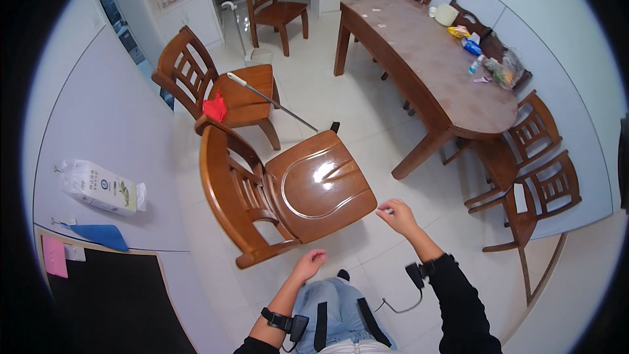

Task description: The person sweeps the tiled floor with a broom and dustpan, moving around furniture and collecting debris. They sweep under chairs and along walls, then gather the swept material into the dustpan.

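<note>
A brown wooden chair (324,187) with a glossy seat stands right in front of me, its slatted back on the left. My right hand (398,216) is just off the seat's right corner, thumb and fingertips drawn together; a pale spot shows at the tips, too small to name. Below the seat's near edge, beside the foot of the chair back, is my left hand (309,265), fingers loosely bent and nothing visible in it. It looks apart from the chair.
Behind it stands another chair (246,98) with a red cloth (215,107); a white-handled mop (282,106) leans there. A long wooden table (419,52) at the right bears bags and bottles. More chairs (517,213) line the right wall. A tissue pack (101,187) hangs at left.
</note>
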A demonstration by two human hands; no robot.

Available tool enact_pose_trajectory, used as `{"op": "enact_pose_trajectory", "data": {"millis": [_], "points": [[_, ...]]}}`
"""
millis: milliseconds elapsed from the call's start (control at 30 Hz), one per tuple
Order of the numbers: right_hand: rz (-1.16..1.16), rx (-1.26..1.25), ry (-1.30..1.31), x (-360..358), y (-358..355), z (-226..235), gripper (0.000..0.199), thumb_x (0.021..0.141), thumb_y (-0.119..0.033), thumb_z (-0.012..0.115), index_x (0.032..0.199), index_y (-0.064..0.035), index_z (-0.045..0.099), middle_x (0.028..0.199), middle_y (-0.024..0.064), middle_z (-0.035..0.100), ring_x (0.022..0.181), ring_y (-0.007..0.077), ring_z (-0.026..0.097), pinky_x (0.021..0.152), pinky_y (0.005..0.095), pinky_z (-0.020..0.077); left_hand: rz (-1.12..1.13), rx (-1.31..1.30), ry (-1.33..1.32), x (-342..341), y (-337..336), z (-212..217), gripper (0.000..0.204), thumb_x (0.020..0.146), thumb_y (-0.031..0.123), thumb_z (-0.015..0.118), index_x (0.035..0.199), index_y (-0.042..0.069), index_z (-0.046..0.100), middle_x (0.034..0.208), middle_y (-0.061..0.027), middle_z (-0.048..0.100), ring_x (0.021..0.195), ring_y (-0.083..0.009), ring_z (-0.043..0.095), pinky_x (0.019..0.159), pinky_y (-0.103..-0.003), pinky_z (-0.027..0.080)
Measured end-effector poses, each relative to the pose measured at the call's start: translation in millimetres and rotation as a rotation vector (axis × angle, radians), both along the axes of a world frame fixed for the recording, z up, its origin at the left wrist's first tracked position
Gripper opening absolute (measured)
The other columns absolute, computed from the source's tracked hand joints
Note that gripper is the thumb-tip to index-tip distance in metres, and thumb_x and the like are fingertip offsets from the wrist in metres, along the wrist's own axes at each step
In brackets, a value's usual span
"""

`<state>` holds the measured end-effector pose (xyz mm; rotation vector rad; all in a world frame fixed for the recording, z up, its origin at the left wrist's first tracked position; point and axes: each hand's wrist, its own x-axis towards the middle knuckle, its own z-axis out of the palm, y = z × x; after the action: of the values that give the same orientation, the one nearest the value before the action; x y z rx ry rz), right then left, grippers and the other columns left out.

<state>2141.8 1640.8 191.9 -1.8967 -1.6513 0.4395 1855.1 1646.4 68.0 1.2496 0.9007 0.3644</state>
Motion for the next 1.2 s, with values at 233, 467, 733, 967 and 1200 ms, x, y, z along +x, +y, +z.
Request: {"op": "enact_pose_trajectory", "data": {"millis": [233,467,733,967,1200], "points": [[0.109,-0.174,-0.157,74.6,157.7,-89.9,0.013,0.064,-0.016,0.062,0.071,-0.0055,0.058,0.069,0.0080,0.055,0.069,0.0245,0.052,0.062,0.0325,0.0422,0.205,-0.285,-0.058,90.6,84.4,-18.5,0.022,0.077,0.007,0.048,0.098,0.001,0.050,0.084,-0.0067,0.057,0.073,-0.0122,0.053,0.068,-0.023,0.042],[0.200,-0.369,-0.128,116.0,251.4,-187.5,0.014,0.065,-0.016,0.060,0.072,-0.0046,0.057,0.071,0.0100,0.053,0.071,0.0264,0.052,0.064,0.0334,0.0423,0.365,-0.444,0.003,135.0,147.4,-46.3,0.021,0.078,0.003,0.045,0.098,0.001,0.050,0.087,-0.0078,0.056,0.076,-0.0128,0.053,0.069,-0.023,0.042],[0.630,-0.365,-0.243,132.1,321.0,-275.9,0.008,0.067,-0.013,0.055,0.073,-0.0084,0.052,0.078,0.0064,0.049,0.080,0.0225,0.048,0.066,0.0318,0.0425,0.665,-0.552,0.111,151.3,150.2,-87.6,0.021,0.078,0.005,0.046,0.100,0.003,0.049,0.088,-0.0063,0.056,0.077,-0.0132,0.053,0.070,-0.023,0.042],[1.058,-0.226,-0.195,162.9,344.9,-299.3,0.007,0.070,-0.013,0.052,0.071,-0.0065,0.050,0.072,0.0073,0.045,0.073,0.0224,0.046,0.061,0.0302,0.0418,0.916,-0.656,0.148,207.7,150.6,-79.9,0.022,0.077,0.002,0.047,0.099,0.001,0.049,0.086,-0.0076,0.055,0.077,-0.0135,0.053,0.071,-0.023,0.043],[0.955,-0.238,-0.053,163.1,375.8,-296.0,0.004,0.071,-0.008,0.048,0.072,-0.0035,0.048,0.071,0.0116,0.047,0.068,0.0264,0.048,0.060,0.0334,0.0415,1.025,-0.487,0.128,266.6,167.5,-65.5,0.019,0.078,0.004,0.047,0.097,0.000,0.049,0.088,-0.0061,0.056,0.078,-0.0116,0.052,0.071,-0.022,0.041]]}}
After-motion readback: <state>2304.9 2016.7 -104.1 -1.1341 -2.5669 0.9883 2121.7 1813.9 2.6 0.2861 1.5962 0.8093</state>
